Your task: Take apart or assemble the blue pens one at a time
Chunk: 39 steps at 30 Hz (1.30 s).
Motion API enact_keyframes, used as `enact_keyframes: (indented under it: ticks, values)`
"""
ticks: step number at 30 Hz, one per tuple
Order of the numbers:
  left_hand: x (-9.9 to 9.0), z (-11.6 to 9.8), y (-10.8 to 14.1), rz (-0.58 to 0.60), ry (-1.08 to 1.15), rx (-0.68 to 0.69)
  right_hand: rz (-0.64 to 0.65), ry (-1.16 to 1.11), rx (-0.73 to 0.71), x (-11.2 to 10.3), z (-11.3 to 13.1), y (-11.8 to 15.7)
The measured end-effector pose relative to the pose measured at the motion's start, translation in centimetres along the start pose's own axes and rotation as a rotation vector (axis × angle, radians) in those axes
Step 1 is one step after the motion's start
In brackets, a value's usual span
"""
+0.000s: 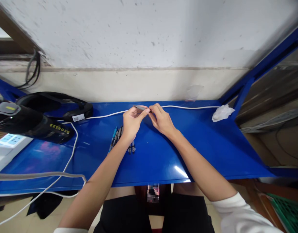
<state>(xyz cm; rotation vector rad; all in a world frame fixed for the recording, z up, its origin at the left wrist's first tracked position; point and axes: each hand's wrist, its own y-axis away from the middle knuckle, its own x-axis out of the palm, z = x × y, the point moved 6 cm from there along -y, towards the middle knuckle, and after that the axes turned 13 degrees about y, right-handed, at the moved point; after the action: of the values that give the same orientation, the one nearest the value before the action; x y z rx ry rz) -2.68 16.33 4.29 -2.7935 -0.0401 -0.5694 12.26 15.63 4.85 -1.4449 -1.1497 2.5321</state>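
Note:
Above the middle of the blue table, my left hand is closed on a slim grey pen, which points up and to the left. My right hand is pinched at the pen's right end, with its fingertips close to my left thumb; the exact grip there is too small to make out. Several pens, one of them blue and others dark, lie side by side on the table, partly hidden by my left hand and wrist.
A black bottle lies at the left, before a black strapped device. Nearby are a white power strip and white cables. Crumpled white tissue rests at the back right. A wall borders the blue table.

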Motion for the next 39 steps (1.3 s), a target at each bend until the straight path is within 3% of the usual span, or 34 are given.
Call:
enact_keyframes:
  ticks: [39]
  values:
    - [-0.49, -0.02, -0.08, -0.036, -0.023, 0.011, -0.001, -0.015, -0.012, -0.17, 0.07, -0.06]
